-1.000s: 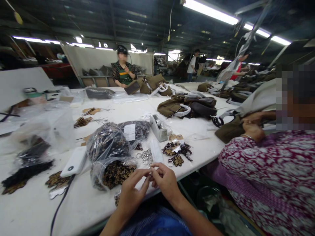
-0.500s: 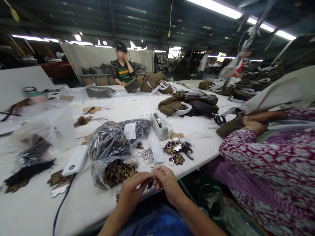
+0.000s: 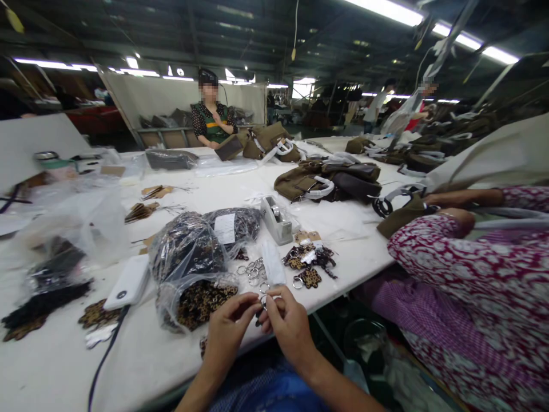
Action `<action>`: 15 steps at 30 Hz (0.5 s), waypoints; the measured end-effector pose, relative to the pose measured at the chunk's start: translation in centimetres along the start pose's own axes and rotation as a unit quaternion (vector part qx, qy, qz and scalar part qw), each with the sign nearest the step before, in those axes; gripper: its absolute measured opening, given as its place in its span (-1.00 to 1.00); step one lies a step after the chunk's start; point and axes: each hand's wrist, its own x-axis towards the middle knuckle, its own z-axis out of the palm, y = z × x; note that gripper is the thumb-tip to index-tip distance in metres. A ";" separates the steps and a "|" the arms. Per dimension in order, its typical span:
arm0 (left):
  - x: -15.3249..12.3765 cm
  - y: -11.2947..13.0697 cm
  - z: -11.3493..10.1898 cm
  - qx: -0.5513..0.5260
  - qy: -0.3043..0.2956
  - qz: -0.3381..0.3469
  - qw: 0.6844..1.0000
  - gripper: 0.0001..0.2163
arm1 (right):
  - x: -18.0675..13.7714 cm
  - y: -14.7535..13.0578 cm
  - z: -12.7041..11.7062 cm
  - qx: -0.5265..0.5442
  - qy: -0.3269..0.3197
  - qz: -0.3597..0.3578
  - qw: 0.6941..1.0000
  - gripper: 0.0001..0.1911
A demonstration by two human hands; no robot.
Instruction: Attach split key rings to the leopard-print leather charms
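My left hand (image 3: 227, 335) and my right hand (image 3: 288, 323) meet at the near edge of the white table (image 3: 206, 197), fingers pinched together on a small metal key ring (image 3: 265, 301) with a dark piece hanging under it. Just beyond my fingers lie several loose key rings (image 3: 254, 270). A clear bag of leopard-print pieces (image 3: 198, 300) sits to the left of my hands. A small pile of finished leopard charms (image 3: 309, 263) lies to the right.
A tape dispenser (image 3: 277, 220), dark filled bags (image 3: 201, 240), a white power bank (image 3: 127, 281) with cable, and olive handbags (image 3: 326, 183) cover the table. A person in a patterned sleeve (image 3: 467, 280) works close on my right; another person (image 3: 211, 120) sits across.
My hands have stayed together at the table's edge, shifting slightly while working the ring. The person on my right leaned back out of the upper right of the view.
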 end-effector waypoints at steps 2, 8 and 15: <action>0.2 0.0 0.3 -0.003 0.019 -0.023 1.000 -0.80 | 0.0 -0.1 0.1 -0.015 0.004 -0.008 1.000 -0.68; 0.7 0.3 1.0 -0.015 -0.006 -0.115 0.993 -0.73 | 0.2 0.6 0.2 -0.043 0.022 -0.014 0.999 -0.67; 1.8 0.1 1.6 -0.105 -0.059 -0.144 0.982 -0.68 | 1.3 1.9 -0.5 -0.061 0.017 -0.030 0.998 -0.68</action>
